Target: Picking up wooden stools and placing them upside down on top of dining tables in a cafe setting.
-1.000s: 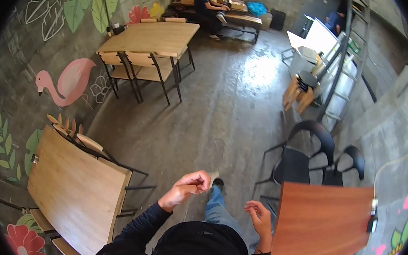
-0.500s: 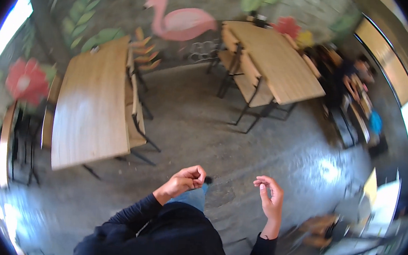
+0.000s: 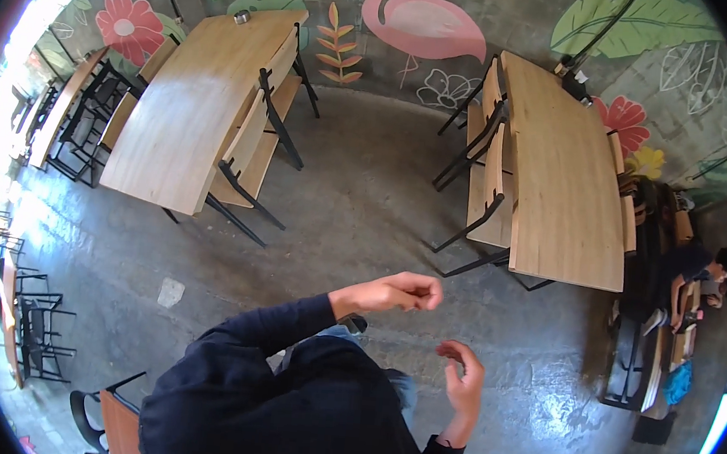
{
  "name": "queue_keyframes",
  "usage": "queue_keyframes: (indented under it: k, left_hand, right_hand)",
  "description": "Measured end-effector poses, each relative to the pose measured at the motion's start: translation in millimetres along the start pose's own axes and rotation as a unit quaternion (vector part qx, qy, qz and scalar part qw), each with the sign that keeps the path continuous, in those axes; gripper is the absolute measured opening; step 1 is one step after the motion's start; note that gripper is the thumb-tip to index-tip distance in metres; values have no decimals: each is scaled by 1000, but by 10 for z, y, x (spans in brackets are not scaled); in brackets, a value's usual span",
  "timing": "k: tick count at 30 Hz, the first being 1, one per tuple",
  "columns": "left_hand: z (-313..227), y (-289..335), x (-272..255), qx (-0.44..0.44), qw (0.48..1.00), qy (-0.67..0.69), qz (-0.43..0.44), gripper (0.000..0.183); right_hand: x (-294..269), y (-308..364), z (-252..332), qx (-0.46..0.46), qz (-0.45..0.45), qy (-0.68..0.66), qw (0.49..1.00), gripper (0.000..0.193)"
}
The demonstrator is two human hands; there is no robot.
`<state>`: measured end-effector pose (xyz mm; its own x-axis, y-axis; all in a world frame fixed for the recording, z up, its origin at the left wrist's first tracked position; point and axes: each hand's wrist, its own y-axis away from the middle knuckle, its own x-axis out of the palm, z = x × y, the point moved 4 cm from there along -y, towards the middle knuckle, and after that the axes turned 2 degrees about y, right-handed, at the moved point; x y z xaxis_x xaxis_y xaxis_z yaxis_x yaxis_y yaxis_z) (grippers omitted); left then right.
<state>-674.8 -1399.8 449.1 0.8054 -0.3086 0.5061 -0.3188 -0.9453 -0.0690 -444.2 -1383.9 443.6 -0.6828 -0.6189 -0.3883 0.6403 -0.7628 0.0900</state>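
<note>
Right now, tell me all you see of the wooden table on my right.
The table has a long, pale, wooden-looking top, its far end by the painted wall. Dark legs partly show beneath. Chairs line both long sides; contact is unclear. Small dark items sit at the far end. Your left hand is apart from it.

Past the grip there was a painted pink flamingo [image 3: 433,27], plus a red flower [image 3: 127,31] way off to the left. Somebody in dark clothes [image 3: 686,260] sat far right of the grip, kinda near a blue bundle [image 3: 677,382]. Reddish tabletop [image 3: 121,431] was back-left.
</note>
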Motion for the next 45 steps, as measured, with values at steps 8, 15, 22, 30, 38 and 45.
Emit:
queue_keyframes:
  k: [8, 15, 22, 30, 38, 45]
  left_hand:
    - [312, -1707, 695, 47, 998, -51, 3, 17]
    - [1050, -2408, 1317, 57, 983, 16, -173, 18]
    - [1617, -2764, 1586, 84, 923, 4, -376, 12]
    - [1753, -4327, 1472, 144, 899, 15, -413, 19]
    - [1306, -7245, 1950, 187, 956, -170, -152, 20]
    - [1813, -8912, 2415, 323, 925, 2, -199, 17]
  right_hand:
    - [-1794, -394, -1110, 7, 0, -94, 996, 33]
    - [-3208, -934, -1231, -40, 164, -14, 986, 29]
    - [-4019, -1771, -1442, -120, 298, -9, 947, 31]
    - [-4952, -2433, -1768, -141, 408, 7, 902, 31]
    - [-6955, -2665, -2969, 19, 269, -263, 926, 30]
    - [-8585, -3373, -3303, -36, 176, -439, 880, 44]
